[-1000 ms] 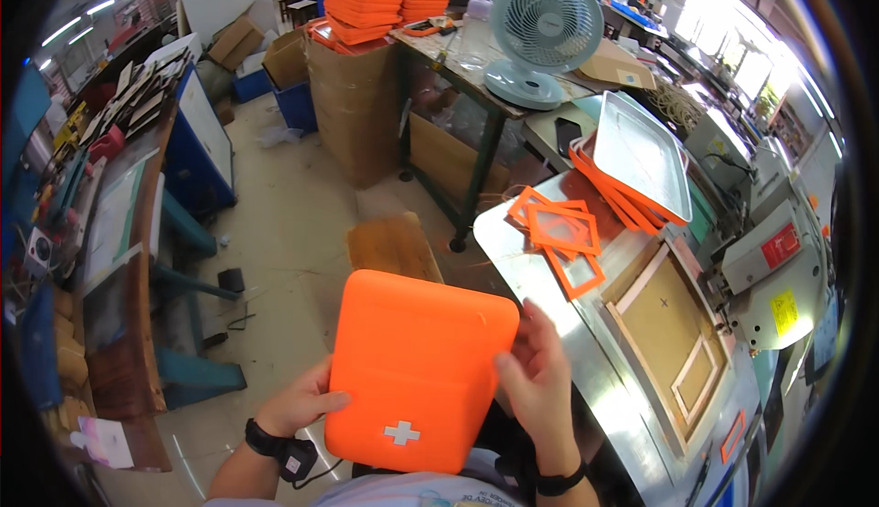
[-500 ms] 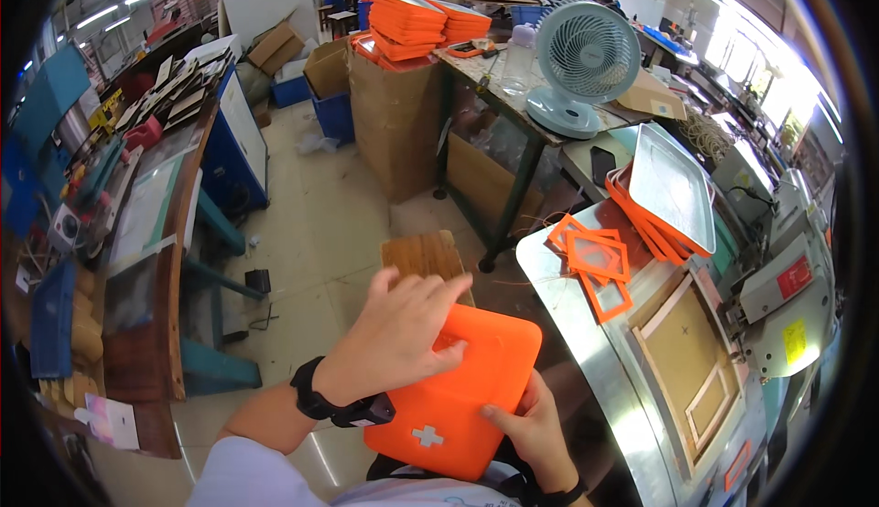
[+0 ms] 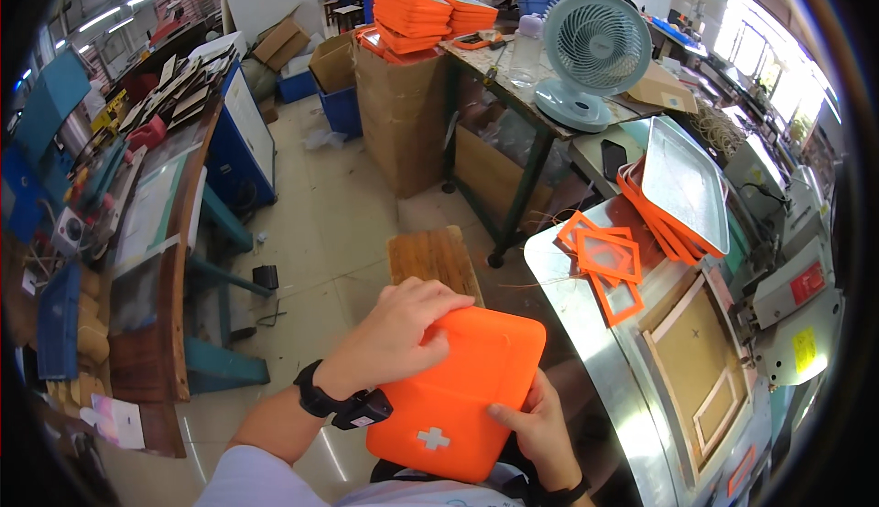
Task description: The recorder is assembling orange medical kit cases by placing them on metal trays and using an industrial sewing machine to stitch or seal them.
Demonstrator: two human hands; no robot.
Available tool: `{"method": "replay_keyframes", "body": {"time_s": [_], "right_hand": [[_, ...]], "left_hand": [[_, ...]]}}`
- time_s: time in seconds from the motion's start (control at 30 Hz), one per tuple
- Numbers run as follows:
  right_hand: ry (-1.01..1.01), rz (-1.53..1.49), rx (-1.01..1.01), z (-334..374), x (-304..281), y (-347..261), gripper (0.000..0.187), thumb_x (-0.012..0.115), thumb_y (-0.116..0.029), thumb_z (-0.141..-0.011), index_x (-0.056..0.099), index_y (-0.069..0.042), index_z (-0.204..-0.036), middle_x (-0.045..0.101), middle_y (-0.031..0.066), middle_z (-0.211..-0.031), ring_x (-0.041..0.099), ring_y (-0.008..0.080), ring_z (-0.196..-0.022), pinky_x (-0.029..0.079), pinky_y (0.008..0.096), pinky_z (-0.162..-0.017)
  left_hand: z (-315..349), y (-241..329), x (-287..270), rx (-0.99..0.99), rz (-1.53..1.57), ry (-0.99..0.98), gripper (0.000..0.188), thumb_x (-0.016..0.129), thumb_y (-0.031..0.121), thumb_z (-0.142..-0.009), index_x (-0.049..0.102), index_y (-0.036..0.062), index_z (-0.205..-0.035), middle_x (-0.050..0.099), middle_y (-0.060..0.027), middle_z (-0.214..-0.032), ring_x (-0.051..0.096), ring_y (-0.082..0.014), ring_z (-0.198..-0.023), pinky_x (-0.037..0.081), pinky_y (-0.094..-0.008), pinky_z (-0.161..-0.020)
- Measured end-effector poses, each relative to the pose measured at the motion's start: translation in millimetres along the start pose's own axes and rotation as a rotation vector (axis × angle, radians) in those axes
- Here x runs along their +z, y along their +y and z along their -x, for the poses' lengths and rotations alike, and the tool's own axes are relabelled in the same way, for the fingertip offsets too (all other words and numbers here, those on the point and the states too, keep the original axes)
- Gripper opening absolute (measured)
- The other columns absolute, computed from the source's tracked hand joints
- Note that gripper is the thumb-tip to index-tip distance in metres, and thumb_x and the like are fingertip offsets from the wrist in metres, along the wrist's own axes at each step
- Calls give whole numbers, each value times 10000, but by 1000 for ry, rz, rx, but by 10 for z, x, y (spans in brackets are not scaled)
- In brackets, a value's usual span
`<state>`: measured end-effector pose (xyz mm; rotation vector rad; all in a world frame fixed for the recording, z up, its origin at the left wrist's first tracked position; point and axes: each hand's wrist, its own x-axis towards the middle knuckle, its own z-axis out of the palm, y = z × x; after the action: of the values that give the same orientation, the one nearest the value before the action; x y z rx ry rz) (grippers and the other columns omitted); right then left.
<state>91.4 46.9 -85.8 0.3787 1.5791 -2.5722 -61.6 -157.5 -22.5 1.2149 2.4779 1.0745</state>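
Note:
An orange first-aid case [image 3: 467, 379], flat with rounded corners and a small white cross near its lower edge, is held tilted in front of my body. My right hand [image 3: 536, 420] grips its right edge, thumb on the face and fingers behind. At the upper left edge, my left hand [image 3: 400, 331] is curled over the case, with its thumb bent against the face and its fingertips partly hidden. A black band with a small device circles my left wrist.
On the metal bench at right lie orange window frames [image 3: 606, 260], stacked orange cases [image 3: 666, 223] under a clear tray [image 3: 687, 187], and a wooden jig [image 3: 652, 333] beside a machine [image 3: 792, 296]. A wooden stool [image 3: 432, 260] stands ahead. Beyond it are a fan [image 3: 597, 45] and a cardboard box [image 3: 403, 123].
My left hand's fingers, raised and spread before, have come down and curled onto the case's upper left edge. My right hand keeps its hold. The whole view has shifted slightly.

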Motion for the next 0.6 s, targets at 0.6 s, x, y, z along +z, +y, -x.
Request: {"method": "replay_keyframes", "body": {"time_s": [0.6], "right_hand": [[42, -84, -19, -71, -156, 110, 641, 756, 40, -816, 447, 35, -1379, 612, 131, -1313, 601, 211, -1205, 478, 365, -1039]], "left_hand": [[266, -404, 125, -364, 606, -35, 870, 593, 65, -846, 162, 57, -1601, 604, -198, -1314, 620, -268, -1166, 459, -356, -1019]]}}
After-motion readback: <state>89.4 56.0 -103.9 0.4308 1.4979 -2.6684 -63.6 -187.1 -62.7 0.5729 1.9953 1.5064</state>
